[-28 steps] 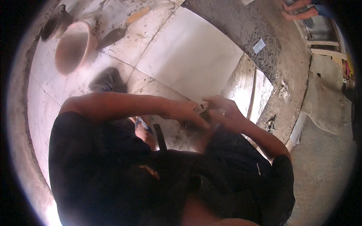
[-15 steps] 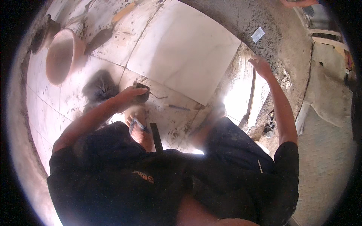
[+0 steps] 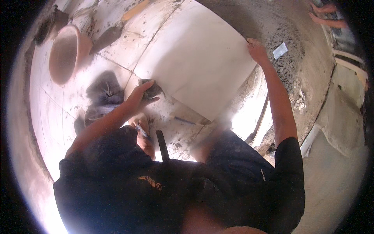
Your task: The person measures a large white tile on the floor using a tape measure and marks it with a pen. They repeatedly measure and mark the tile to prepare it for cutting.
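A large pale floor tile (image 3: 194, 58) lies ahead of me. At its far right corner my right hand (image 3: 258, 52) has its fingers bent over the edge. My left hand (image 3: 137, 97) is wrapped round a dark, fist-sized thing (image 3: 152, 89) by the tile's near left edge; its kind cannot be made out. A thin, pen-like rod (image 3: 184, 120) rests close to the tile's near edge. Left of my left hand, a dark crumpled cloth (image 3: 104, 89) lies on the floor.
Far left stand a pink basin (image 3: 64, 54) and a dark bucket (image 3: 54, 23). Beside the basin lies a trowel (image 3: 107, 39) with a wooden handle. A white packet (image 3: 279, 50) sits on rough grey mortar (image 3: 292, 68). Another person's hands (image 3: 326, 15) show at upper right.
My right hand has moved left, from beside the tile to its far right corner, and its fingers have bent. My left hand still holds the dark thing. A second hand of the other person now shows.
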`<state>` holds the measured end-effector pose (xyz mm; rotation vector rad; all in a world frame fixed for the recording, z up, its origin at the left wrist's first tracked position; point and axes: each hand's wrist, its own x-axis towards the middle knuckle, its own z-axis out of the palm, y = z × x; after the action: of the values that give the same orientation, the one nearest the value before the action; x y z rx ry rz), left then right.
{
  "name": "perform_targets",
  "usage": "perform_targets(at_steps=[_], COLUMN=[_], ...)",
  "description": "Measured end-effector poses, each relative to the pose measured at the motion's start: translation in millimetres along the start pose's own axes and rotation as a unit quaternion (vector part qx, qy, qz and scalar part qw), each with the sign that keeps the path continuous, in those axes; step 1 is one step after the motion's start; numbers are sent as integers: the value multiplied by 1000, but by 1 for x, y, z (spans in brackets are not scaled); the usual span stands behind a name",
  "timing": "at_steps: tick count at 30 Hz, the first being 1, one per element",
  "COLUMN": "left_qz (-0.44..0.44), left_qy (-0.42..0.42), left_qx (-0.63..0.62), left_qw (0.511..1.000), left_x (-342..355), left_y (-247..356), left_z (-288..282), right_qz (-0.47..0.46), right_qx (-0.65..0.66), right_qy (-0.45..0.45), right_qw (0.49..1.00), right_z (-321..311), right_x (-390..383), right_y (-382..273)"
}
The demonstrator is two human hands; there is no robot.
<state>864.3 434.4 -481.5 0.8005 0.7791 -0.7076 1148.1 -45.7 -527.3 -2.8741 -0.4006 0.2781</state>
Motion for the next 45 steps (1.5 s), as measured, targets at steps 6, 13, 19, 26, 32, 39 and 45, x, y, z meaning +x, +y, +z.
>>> perform_targets(at_steps=[6,13,19,26,32,39,45], left_qz=[67,72,74,96,73,108,-11], left_qy=[58,17,38,-4,18,-49,-211], left_qx=[-88,-127,-135,-153,-80,248,72], left_qw=[992,989,987,984,994,961,975], left_x=[-5,-7,-12,-15,-12,-30,-32], left_y=[-24,-19,-17,-17,-12,-17,-31], left_z=[5,1,-4,-24,-26,2,32], right_qz=[-53,-127,-56,-147,-62,-63,-163], right_qx=[-3,-83,-58,-11,129,285,343], right_qy=[34,76,30,26,-113,-102,-131], right_qw=[998,986,996,989,983,951,916], right_z=[10,6,5,18,-28,-53,-23], right_x=[24,23,27,22,17,-120,-199], right_y=[-29,-41,-42,-7,-19,-133,-320])
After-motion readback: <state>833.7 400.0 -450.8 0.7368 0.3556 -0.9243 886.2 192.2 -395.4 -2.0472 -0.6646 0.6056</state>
